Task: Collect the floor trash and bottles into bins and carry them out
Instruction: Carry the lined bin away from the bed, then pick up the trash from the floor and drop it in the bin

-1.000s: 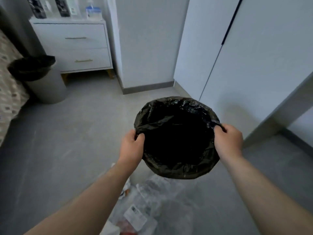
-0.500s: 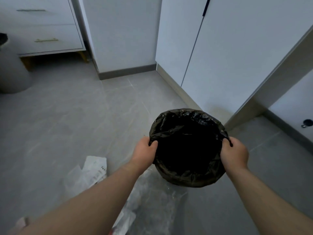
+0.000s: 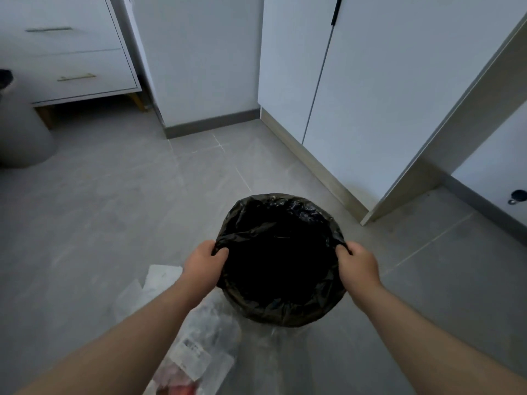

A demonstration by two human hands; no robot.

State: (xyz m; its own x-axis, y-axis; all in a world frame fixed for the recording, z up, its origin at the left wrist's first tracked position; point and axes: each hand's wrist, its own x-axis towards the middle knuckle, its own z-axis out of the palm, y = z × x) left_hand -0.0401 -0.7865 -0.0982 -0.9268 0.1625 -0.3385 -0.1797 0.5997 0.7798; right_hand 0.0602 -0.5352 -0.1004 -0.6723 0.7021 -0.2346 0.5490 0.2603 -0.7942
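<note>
A round bin lined with a black plastic bag (image 3: 281,312) is low over the grey floor in front of me. My left hand (image 3: 204,262) grips the bin's left rim, thumb inside the liner. My right hand (image 3: 358,263) grips the right rim the same way. The bin's inside is dark and I cannot see any contents. Clear plastic wrappers (image 3: 205,346) and white paper trash (image 3: 162,276) lie on the floor under my left forearm, beside and partly under the bin.
A second grey bin (image 3: 21,138) with a black liner stands at the far left. Behind it is a white drawer cabinet (image 3: 71,55) on wooden legs. White wardrobe doors (image 3: 370,95) run along the right, with a doorway and a door stop (image 3: 517,195) beyond.
The bin has come down and nearer the floor while both hands keep their hold on its rim. The view has tilted down, and the far bin has slid to the left edge.
</note>
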